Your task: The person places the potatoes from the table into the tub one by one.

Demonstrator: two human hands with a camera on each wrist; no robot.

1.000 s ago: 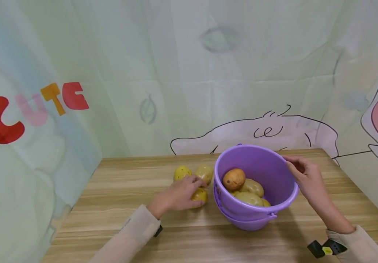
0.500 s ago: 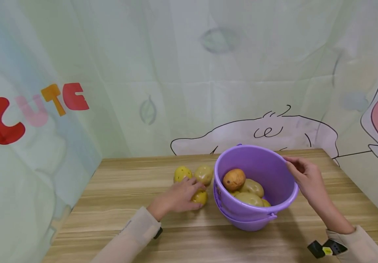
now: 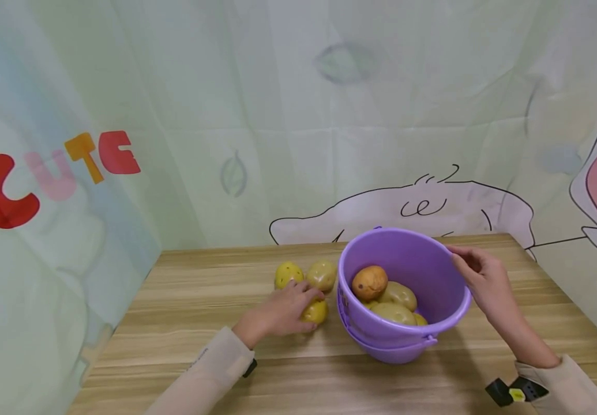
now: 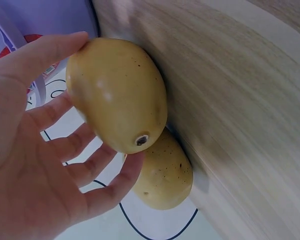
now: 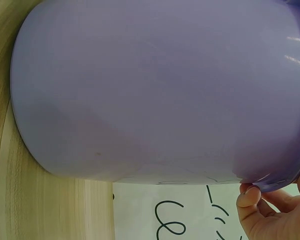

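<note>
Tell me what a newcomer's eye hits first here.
Probably the purple bucket right of centre on the table, potato-like pieces inside, its rim held by the right hand. Then the CUTE lettering on the backdrop at far left, and the left hand curled round a yellow potato-like piece beside the bucket.

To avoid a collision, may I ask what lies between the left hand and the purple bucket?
The head view shows a yellow potato-like object held by the left hand, then bare table.

bucket [image 3: 428,268]: just so purple | held potato [image 4: 117,95]: yellowish, tiny dark specks | top potato [image 3: 370,282]: kinda orangey brown | table [image 3: 199,294]: tan woodgrain streaks | sleeves [image 3: 220,357]: beige | backdrop [image 3: 277,86]: pale green, leaf prints
</note>
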